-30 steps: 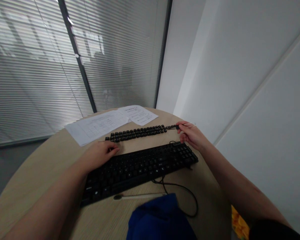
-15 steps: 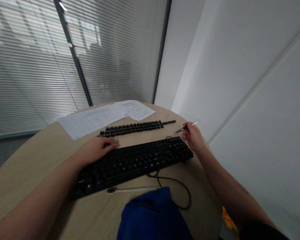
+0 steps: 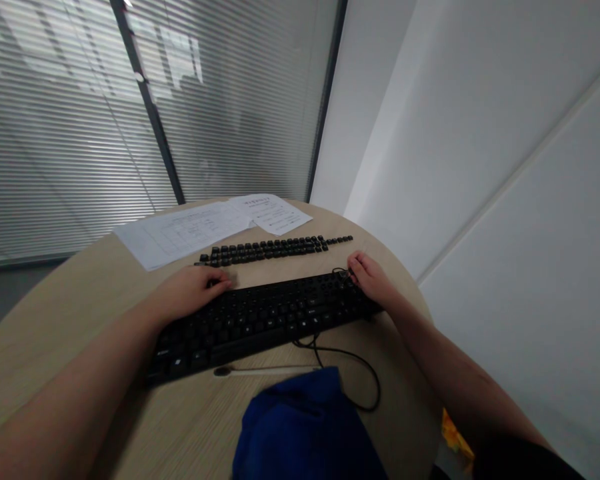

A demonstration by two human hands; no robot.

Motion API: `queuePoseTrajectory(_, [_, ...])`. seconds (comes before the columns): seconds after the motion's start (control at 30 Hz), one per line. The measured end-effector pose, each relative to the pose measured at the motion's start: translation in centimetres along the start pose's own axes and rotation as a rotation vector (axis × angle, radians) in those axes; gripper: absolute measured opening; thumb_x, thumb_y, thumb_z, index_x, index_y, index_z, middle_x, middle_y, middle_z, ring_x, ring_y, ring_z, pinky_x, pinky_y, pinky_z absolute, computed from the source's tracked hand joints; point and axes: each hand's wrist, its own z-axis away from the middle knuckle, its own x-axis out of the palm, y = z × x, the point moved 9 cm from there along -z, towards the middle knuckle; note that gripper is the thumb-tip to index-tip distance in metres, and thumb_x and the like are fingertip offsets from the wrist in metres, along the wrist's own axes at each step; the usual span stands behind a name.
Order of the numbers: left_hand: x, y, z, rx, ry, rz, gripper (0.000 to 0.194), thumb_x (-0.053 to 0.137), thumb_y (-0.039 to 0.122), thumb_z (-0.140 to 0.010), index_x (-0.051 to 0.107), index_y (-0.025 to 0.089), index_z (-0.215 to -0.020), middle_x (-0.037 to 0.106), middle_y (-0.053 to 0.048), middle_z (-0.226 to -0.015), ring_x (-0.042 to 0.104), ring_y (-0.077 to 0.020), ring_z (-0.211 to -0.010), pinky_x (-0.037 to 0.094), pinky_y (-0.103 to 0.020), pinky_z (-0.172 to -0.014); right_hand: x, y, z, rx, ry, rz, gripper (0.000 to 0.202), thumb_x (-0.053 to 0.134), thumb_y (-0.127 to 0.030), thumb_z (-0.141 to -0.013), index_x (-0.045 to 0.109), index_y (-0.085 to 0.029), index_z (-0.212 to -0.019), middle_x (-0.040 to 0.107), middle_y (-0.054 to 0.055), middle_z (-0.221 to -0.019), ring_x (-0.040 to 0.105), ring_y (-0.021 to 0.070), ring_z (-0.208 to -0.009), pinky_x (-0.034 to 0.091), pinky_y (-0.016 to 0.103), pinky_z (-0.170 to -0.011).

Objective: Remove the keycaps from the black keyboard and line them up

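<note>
A black keyboard lies at a slant on the round wooden table, with some key places on its far side looking bare. My left hand rests at its far left edge, fingers curled over that edge and partly hidden. Over the far right end, my right hand is closed around a small keycap puller with thin wire prongs, its tips down at the keys. Behind the keyboard, loose black keycaps stand in rows, trailing off rightward in a single line.
Printed paper sheets lie at the back of the table. In front of the keyboard are a thin brush, the keyboard's cable and a blue cloth. A white wall rises on the right, window blinds behind.
My right hand has moved left and inward, bringing the keycap puller from beside the keyboard onto its far right keys. The left hand has stayed at the edge.
</note>
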Motion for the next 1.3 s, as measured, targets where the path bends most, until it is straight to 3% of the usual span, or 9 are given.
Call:
queuePoseTrajectory(0.43, [0.5, -0.5, -0.3, -0.018, -0.025, 0.043, 0.038, 0.048, 0.048, -0.088, 0.075, 0.023, -0.092, 0.075, -0.007, -0.088, 0.067, -0.0253, -0.083, 0.045, -0.035, -0.074, 0.7, 1.0, -0.3, 0.065, -0.028, -0.113, 0.037, 0.037, -0.056, -0.097, 0.047, -0.024, -0.080, 0.049, -0.005, -0.059, 0.046, 0.0129, -0.050, 0.038, 0.026, -0.052])
queuePoseTrajectory(0.67, [0.5, -0.5, -0.2, -0.034, -0.025, 0.072, 0.037, 0.048, 0.048, -0.087, 0.075, 0.022, -0.089, 0.075, -0.006, -0.087, 0.066, -0.0252, -0.082, 0.045, -0.035, -0.074, 0.5, 1.2, -0.3, 0.036, -0.011, -0.039, 0.031, 0.039, -0.047, -0.098, 0.047, -0.024, -0.078, 0.050, -0.005, -0.057, 0.047, 0.0139, -0.051, 0.036, 0.026, -0.052])
queuePoseTrajectory(0.93, [0.8, -0.4, -0.1, -0.048, -0.049, 0.042, 0.039, 0.045, 0.048, -0.089, 0.073, 0.021, -0.089, 0.075, -0.007, -0.087, 0.067, -0.0237, -0.081, 0.044, -0.033, -0.073, 0.7, -1.1, 0.4, -0.091, -0.029, 0.159, 0.028, 0.042, -0.039, -0.097, 0.048, -0.023, -0.075, 0.054, -0.002, -0.058, 0.051, 0.0158, -0.054, 0.037, 0.028, -0.057])
queuePoseTrajectory(1.3, [0.8, -0.6, -0.1, -0.026, -0.016, 0.054, 0.036, 0.047, 0.046, -0.088, 0.074, 0.022, -0.089, 0.075, -0.006, -0.089, 0.067, -0.0239, -0.083, 0.045, -0.033, -0.076, 0.8, -2.6, 0.8, -0.166, -0.030, 0.251, 0.025, 0.040, -0.034, -0.093, 0.046, -0.024, -0.071, 0.054, -0.001, -0.056, 0.052, 0.0164, -0.054, 0.036, 0.028, -0.056])
